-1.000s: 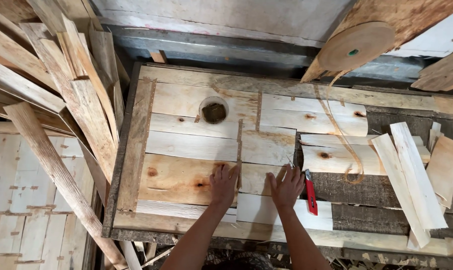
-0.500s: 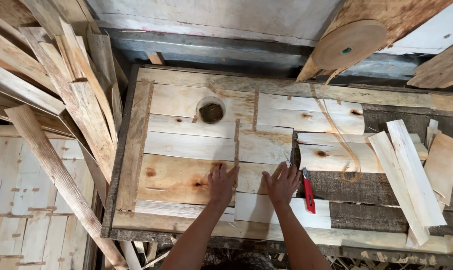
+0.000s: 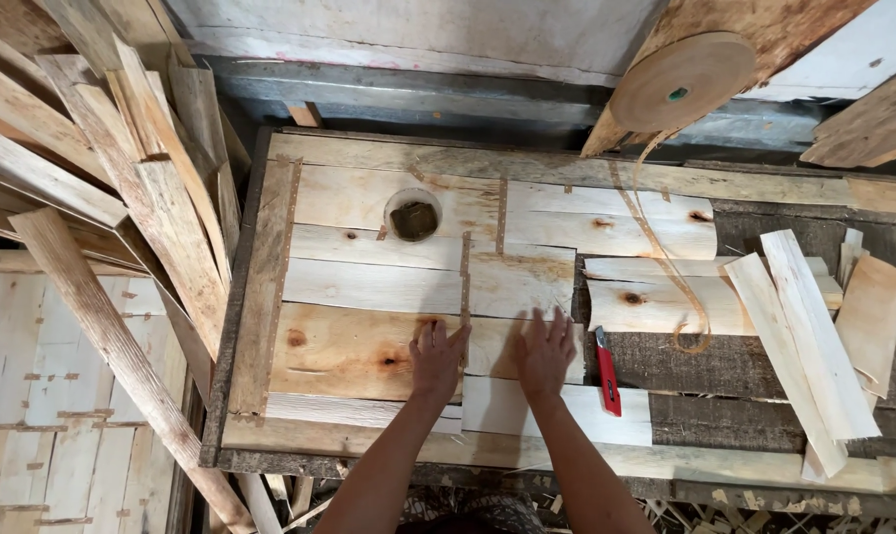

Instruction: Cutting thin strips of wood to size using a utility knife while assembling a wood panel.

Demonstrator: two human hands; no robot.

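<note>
Left hand (image 3: 436, 361): flat, fingers spread, gripping nothing, pressing on the knotted veneer sheet (image 3: 364, 351).
Right hand (image 3: 544, 354): flat and open, on the adjoining strip (image 3: 527, 348).
Red knife (image 3: 607, 373): just beside the right hand.
Round hole (image 3: 413, 216): dark inside, contents unclear.

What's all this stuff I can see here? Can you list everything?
veneer sheets: several, pale wood, laid edge to edge on the bench, joined by tape strips
round hole: one, dark, in an upper sheet
utility knife: one, red, on the bench beside the right hand
tape roll: one, brown, hung above the bench, its loose end trailing down
loose veneer strips: several, pale, piled at the bench's right end
wood slats: many, stacked leaning at left
workbench: one, dark weathered boards
left hand: flat on the sheets, empty
right hand: flat on the sheets, empty
</note>
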